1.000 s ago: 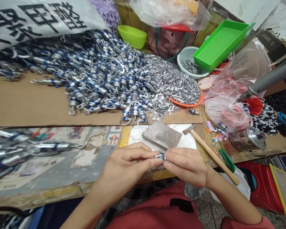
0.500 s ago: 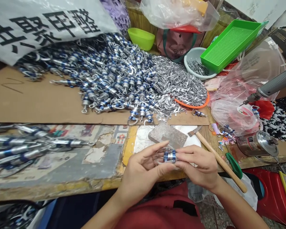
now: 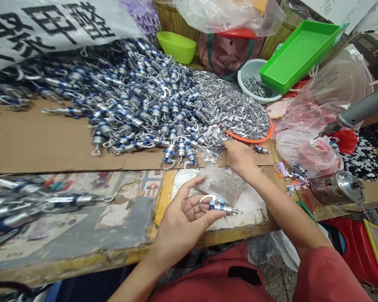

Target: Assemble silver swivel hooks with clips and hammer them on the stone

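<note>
My left hand holds a small blue-and-silver metal fitting between thumb and fingers. The fitting has a curved silver hook at its left end and a small eye at its right end. Beyond it lies a flat grey stone block on a white sheet. My right hand is at the near edge of a heap of small flat metal plates with holes. Its fingers are curled down and pressed together; whatever is between them is hidden.
A big pile of similar blue-and-silver fittings covers the cardboard. At the right are a power screwdriver, a lidded metal pot, a green perforated tray and a pale bowl. An orange rim borders the plates.
My right hand has left the fitting and moved forward to the heap of plates. My left hand keeps the fitting, which now shows its eye end. The hammer is now hidden by my right arm.
</note>
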`<state>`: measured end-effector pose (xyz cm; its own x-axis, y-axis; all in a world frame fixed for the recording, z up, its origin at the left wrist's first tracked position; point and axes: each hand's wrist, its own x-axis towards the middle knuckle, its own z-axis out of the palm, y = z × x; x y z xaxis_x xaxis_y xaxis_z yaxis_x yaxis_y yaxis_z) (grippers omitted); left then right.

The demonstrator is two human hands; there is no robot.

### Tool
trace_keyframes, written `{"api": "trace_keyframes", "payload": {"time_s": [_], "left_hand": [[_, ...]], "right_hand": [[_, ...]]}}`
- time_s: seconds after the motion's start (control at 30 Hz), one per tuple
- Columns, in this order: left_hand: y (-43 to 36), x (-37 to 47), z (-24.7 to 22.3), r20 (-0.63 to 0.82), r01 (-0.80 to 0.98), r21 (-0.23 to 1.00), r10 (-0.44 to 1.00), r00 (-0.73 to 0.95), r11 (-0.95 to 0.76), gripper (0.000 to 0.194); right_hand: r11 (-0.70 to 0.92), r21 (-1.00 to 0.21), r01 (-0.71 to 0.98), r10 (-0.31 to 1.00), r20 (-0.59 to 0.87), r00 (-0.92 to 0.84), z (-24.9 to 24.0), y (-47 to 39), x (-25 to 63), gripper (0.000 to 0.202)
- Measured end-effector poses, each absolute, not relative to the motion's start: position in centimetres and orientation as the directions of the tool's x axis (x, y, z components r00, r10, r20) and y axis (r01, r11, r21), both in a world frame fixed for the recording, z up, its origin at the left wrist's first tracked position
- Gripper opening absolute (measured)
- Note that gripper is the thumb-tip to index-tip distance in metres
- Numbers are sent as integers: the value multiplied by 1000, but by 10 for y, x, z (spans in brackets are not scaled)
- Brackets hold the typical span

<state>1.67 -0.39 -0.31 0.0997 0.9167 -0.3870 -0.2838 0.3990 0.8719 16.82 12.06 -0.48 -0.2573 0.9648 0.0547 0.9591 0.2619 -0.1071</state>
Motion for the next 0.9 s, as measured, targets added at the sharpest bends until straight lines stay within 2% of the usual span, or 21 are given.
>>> {"api": "trace_keyframes", "payload": {"time_s": [0.1,0.2,0.3,0.37,0.4,0.5,0.63,0.73,0.9], "left_hand": [[-2,14,-9,-400,-295,866,913,77,404,82],[-2,13,-12,-409,-313,855,909,80,413,86],[-3,14,-10,-409,-356,839,909,84,411,86],[-3,14,-8,-412,-369,832,907,89,414,83],[-2,14,-8,-411,-372,831,907,93,414,82],[0,13,-11,-395,-374,834,912,109,406,83],[1,13,-14,-386,-377,833,913,128,405,84],[-1,13,-13,-389,-382,830,913,125,406,81],[-2,13,-12,-386,-398,824,914,128,404,81]], "right_hand": [[268,-116,956,963,46,-265,-3,125,165,36],[299,-162,940,954,60,-293,3,123,178,34],[393,-390,832,919,173,-353,14,100,193,18],[518,-547,657,852,259,-456,23,75,199,10],[586,-570,576,801,299,-519,27,62,200,10],[750,-451,483,653,392,-648,32,34,198,21],[823,-312,475,568,482,-668,24,23,188,22],[825,-226,519,559,462,-688,20,20,181,22],[762,-126,636,637,325,-699,22,2,178,26]]}}
